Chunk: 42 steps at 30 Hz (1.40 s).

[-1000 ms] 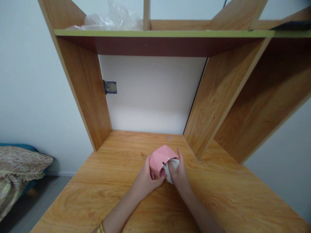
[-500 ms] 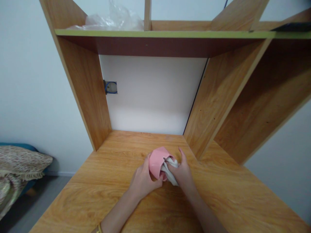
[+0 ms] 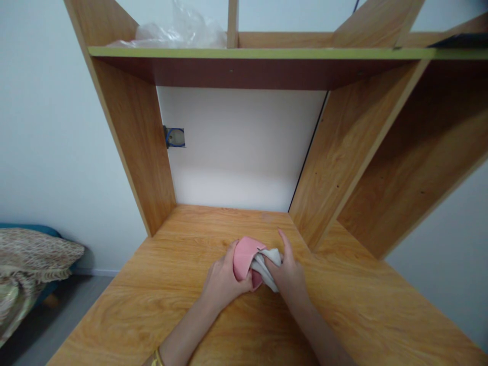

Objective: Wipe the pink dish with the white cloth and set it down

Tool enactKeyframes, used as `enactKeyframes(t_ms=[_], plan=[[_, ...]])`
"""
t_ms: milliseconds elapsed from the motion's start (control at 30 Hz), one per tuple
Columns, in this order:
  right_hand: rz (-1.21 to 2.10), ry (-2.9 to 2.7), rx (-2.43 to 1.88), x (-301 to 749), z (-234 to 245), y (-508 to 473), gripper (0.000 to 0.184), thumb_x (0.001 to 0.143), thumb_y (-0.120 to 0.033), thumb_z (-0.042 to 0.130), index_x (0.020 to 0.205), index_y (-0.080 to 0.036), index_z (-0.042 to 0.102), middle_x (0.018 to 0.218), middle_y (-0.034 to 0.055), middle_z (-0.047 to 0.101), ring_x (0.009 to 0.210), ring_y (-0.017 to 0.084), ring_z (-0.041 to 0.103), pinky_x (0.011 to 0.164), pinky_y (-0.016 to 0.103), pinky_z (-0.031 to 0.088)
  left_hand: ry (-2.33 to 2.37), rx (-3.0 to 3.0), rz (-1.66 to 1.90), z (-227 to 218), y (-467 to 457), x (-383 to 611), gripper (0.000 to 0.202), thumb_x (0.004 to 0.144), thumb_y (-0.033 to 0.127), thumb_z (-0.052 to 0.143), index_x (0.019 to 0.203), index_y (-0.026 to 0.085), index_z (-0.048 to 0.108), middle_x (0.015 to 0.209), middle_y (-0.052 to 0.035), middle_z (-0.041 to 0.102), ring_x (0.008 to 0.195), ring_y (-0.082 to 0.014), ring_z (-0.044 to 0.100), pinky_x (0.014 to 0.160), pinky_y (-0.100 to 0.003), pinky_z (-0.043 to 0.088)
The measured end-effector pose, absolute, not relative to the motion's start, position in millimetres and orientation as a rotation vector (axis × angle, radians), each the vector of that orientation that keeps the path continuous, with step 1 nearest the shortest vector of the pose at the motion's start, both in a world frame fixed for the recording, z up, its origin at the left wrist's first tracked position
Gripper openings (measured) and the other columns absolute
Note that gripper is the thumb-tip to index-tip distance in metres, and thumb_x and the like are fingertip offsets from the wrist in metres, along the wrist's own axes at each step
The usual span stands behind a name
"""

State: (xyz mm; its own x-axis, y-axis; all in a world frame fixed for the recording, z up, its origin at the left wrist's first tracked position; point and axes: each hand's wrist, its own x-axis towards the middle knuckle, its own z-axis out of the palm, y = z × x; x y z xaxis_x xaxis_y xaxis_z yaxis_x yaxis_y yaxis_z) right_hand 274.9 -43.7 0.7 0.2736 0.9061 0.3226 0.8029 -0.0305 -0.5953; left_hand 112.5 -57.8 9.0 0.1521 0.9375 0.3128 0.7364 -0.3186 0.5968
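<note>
A small glossy pink bowl [image 3: 243, 258] is tipped on its side above the wooden desk, its opening turned to the right. My left hand [image 3: 223, 282] grips it from the left, the thumb below near the rim and the fingers around the far side. A white cloth [image 3: 265, 270] is bunched at the bowl's mouth, partly inside it. My right hand [image 3: 290, 275] pinches this cloth against the opening, with one finger sticking up. How far the cloth reaches inside is hidden.
The wooden desktop [image 3: 160, 284] spreads under both hands. Upright wooden panels [image 3: 133, 147] and a shelf [image 3: 267, 53] with clear plastic wrapping [image 3: 179, 30] frame the back. An uncovered wall box [image 3: 175, 137] shows blue wire. A patterned cover [image 3: 34, 254] lies at far left.
The pink bowl has tilted and turned slightly in my left hand, and more of the cloth shows at its mouth. Both hands stay in nearly the same place.
</note>
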Motion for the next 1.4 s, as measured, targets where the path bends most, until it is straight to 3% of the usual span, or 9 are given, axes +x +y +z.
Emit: enactKeyframes(t_ms=[233,433,600,733,833,967,1200,1400], plan=[[0.189,-1.595,-1.915,277,-6,-39,0.068,0.073,-0.038,0.051,0.133,-0.018,0.027,0.055,-0.0001,0.057,0.053,0.020,0.058,0.048,0.025,0.035,1.434,2.199,0.959,8,-60,112,0.074,0.065,0.036,0.058,0.131,0.023,0.028,0.113,-0.0076,0.057,0.092,-0.0259,0.059,0.080,-0.036,0.046],[0.389,-1.617,-1.747,279,-20,-32,0.060,0.075,-0.034,0.047,0.131,-0.018,0.030,0.082,0.0063,0.064,0.072,0.021,0.061,0.060,0.027,0.042,1.351,2.199,0.994,4,-58,110,0.074,0.064,0.033,0.059,0.131,0.025,0.028,0.123,-0.0061,0.050,0.102,-0.0258,0.053,0.087,-0.036,0.042],[0.463,-1.465,-1.637,276,-21,-33,0.065,0.074,-0.033,0.046,0.133,-0.014,0.026,0.091,0.0088,0.063,0.073,0.022,0.061,0.064,0.030,0.045,1.372,1.984,1.045,1,-52,108,0.075,0.074,0.037,0.054,0.135,0.018,0.016,0.112,-0.0105,0.055,0.097,-0.0245,0.055,0.083,-0.038,0.043],[0.466,-1.303,-1.574,274,-19,-33,0.066,0.074,-0.034,0.046,0.133,-0.014,0.025,0.094,0.0104,0.062,0.075,0.022,0.060,0.066,0.032,0.046,1.207,1.850,1.160,-4,-49,112,0.092,0.068,0.039,0.064,0.135,0.015,0.006,0.120,-0.0132,0.045,0.109,-0.0248,0.046,0.090,-0.039,0.038],[0.567,-1.238,-1.437,271,-18,-34,0.068,0.075,-0.035,0.044,0.134,-0.014,0.020,0.096,0.0092,0.060,0.078,0.020,0.060,0.069,0.030,0.047,1.038,1.833,1.185,-6,-51,117,0.084,0.069,0.032,0.065,0.132,0.015,0.012,0.125,-0.0140,0.041,0.115,-0.0237,0.041,0.094,-0.038,0.034],[0.667,-1.230,-1.388,266,-13,-35,0.074,0.072,-0.037,0.047,0.135,-0.015,0.016,0.093,0.0071,0.061,0.073,0.019,0.061,0.065,0.028,0.049,1.046,1.818,1.205,-3,-55,120,0.063,0.075,0.026,0.057,0.126,0.015,0.021,0.116,-0.0119,0.049,0.105,-0.0206,0.049,0.089,-0.035,0.040],[0.539,-1.341,-1.645,270,-5,-36,0.077,0.068,-0.037,0.052,0.135,-0.014,0.021,0.076,0.0049,0.062,0.066,0.022,0.061,0.056,0.028,0.045,1.217,1.918,1.177,-1,-55,117,0.061,0.068,0.028,0.062,0.120,0.018,0.032,0.107,-0.0072,0.056,0.095,-0.0198,0.055,0.082,-0.031,0.044],[0.364,-1.508,-1.868,276,-2,-38,0.071,0.073,-0.042,0.046,0.135,-0.016,0.021,0.053,-0.0022,0.052,0.050,0.020,0.056,0.047,0.025,0.037,1.312,2.066,1.128,-2,-56,114,0.063,0.069,0.034,0.061,0.123,0.019,0.033,0.113,-0.0082,0.056,0.099,-0.0219,0.055,0.083,-0.032,0.044]])
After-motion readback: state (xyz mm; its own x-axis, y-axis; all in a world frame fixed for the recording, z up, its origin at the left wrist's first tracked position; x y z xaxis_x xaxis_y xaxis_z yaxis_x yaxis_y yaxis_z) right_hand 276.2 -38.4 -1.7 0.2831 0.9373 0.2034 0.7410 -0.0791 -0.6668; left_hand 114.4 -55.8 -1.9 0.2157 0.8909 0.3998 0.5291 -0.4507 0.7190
